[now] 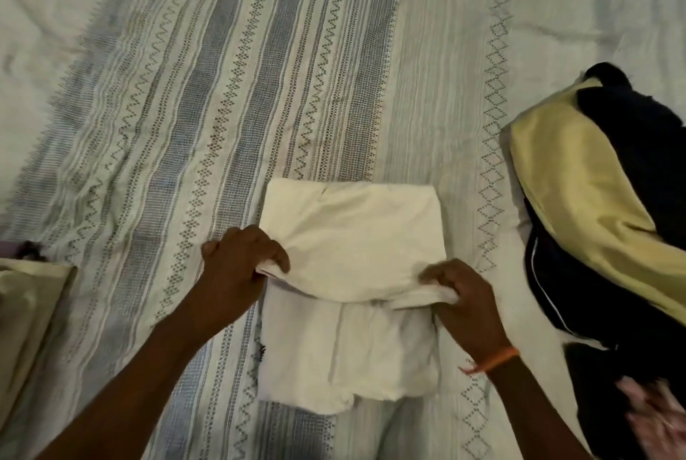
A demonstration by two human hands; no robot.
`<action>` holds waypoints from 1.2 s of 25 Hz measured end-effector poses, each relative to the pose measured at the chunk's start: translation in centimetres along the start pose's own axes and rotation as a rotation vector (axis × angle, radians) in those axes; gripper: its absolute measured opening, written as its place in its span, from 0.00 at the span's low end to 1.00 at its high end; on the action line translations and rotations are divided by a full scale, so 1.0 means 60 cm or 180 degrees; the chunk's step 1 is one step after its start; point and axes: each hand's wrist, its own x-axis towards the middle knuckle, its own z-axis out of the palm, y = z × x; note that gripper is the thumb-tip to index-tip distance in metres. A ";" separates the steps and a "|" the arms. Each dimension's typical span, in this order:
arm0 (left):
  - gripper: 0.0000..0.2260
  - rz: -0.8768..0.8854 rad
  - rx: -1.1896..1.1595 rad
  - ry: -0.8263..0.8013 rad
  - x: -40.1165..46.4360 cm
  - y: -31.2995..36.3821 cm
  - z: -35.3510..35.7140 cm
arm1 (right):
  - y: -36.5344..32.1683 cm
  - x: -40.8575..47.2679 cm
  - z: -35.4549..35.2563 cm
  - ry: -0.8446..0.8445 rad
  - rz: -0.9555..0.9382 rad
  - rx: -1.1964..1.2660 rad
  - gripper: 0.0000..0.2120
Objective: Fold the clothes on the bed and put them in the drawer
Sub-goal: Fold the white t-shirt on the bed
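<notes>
A white garment [349, 237] lies partly folded in the middle of the bed, its far half doubled over toward me. My left hand [241, 263] pinches the folded edge at its left corner. My right hand [460, 296], with an orange band at the wrist, grips the same edge at the right corner. Between the hands the edge sags slightly above the lower layer of the garment.
The bedspread [222, 88] is pale with grey woven stripes. A heap of clothes at the right holds a yellow garment [579, 177], a dark navy one [638, 118] and something pink [653, 418]. A beige cloth [29, 296] lies at the left edge.
</notes>
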 end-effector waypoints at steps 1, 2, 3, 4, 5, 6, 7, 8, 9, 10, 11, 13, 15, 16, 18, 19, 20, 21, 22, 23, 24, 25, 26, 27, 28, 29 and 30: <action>0.29 0.0005 -0.0146 0.0040 -0.015 -0.003 0.000 | 0.003 -0.022 -0.003 -0.0024 -0.0040 -0.0109 0.15; 0.30 0.0028 -0.0277 0.0105 -0.028 -0.005 -0.001 | 0.005 -0.042 -0.006 0.0012 0.0024 -0.0120 0.12; 0.31 0.0093 -0.0354 0.0167 -0.039 -0.009 0.000 | 0.002 -0.057 -0.010 0.0053 0.0155 -0.0063 0.11; 0.31 0.0200 -0.0371 0.0187 -0.055 -0.010 -0.001 | 0.003 -0.077 -0.012 0.0084 0.0260 0.0029 0.10; 0.31 0.0315 -0.0367 0.0155 -0.070 -0.009 -0.001 | 0.004 -0.093 -0.014 0.0076 0.0318 0.0020 0.10; 0.30 0.0418 -0.0336 0.0106 -0.085 -0.008 0.002 | 0.007 -0.109 -0.013 0.0033 0.0322 -0.0046 0.11; 0.27 0.0506 -0.0273 -0.0007 -0.100 -0.006 0.006 | 0.009 -0.125 -0.011 -0.0053 0.0325 -0.0237 0.15; 0.24 0.0559 -0.0183 -0.0127 -0.118 -0.003 0.014 | 0.014 -0.140 -0.004 -0.0157 0.0247 -0.0433 0.18; 0.24 0.0585 -0.0064 -0.0262 -0.137 -0.002 0.026 | 0.014 -0.152 0.003 -0.0284 0.0208 -0.0679 0.21; 0.26 0.0620 0.0104 -0.0365 -0.156 0.000 0.040 | 0.019 -0.166 0.011 -0.0382 0.0117 -0.0869 0.23; 0.28 0.0689 0.0284 -0.0454 -0.170 -0.001 0.056 | 0.021 -0.174 0.016 -0.0483 0.0099 -0.1025 0.24; 0.29 0.0811 0.0340 -0.0543 -0.187 -0.005 0.070 | 0.032 -0.186 0.021 -0.0566 0.0202 -0.1028 0.22; 0.28 0.0681 -0.0040 -0.0467 -0.186 -0.016 0.070 | 0.030 -0.181 0.017 -0.0409 0.0727 -0.0475 0.15; 0.24 0.0582 -0.0242 -0.0469 -0.184 -0.021 0.062 | 0.030 -0.180 0.014 -0.0394 0.0816 -0.0351 0.12; 0.15 0.0553 -0.0318 -0.0729 -0.188 -0.024 0.050 | 0.032 -0.185 0.003 -0.0807 0.0577 -0.0670 0.09; 0.14 0.0495 -0.0297 -0.1074 -0.188 -0.018 0.044 | 0.030 -0.183 -0.005 -0.1276 0.0509 -0.1023 0.12; 0.15 0.0287 -0.0301 -0.1464 -0.184 -0.014 0.040 | 0.032 -0.177 -0.013 -0.1803 0.0525 -0.1270 0.14; 0.15 0.0071 -0.0395 -0.1602 -0.171 -0.010 0.036 | 0.021 -0.161 -0.018 -0.1961 0.0700 -0.1297 0.11; 0.14 -0.0117 -0.0539 -0.1422 -0.148 -0.006 0.033 | 0.015 -0.140 -0.019 -0.1816 0.0827 -0.0978 0.04; 0.11 -0.0199 -0.0584 -0.0859 -0.115 -0.010 0.032 | 0.005 -0.112 -0.015 -0.1226 0.0922 -0.0636 0.07; 0.08 -0.0172 -0.0457 -0.0151 -0.077 -0.017 0.033 | 0.007 -0.076 -0.008 -0.0491 0.0809 -0.0529 0.10; 0.08 -0.0068 -0.0235 0.0341 -0.035 -0.021 0.034 | 0.000 -0.035 0.000 0.0148 0.0594 -0.0654 0.07; 0.13 0.0056 0.0036 0.0568 0.007 -0.021 0.032 | -0.001 0.010 0.013 0.0513 0.0285 -0.0877 0.02; 0.18 0.0160 0.0352 0.0473 0.046 -0.019 0.033 | -0.012 0.055 0.023 0.0570 0.0115 -0.1168 0.10; 0.22 0.0193 0.0599 0.0152 0.082 -0.014 0.033 | -0.008 0.095 0.040 0.0296 -0.0014 -0.1452 0.17; 0.22 0.0197 0.0771 -0.0209 0.112 -0.001 0.032 | -0.010 0.131 0.052 -0.0083 -0.0061 -0.1744 0.20; 0.20 0.0230 0.0898 -0.0513 0.134 0.004 0.034 | -0.010 0.160 0.062 -0.0493 -0.0159 -0.2121 0.19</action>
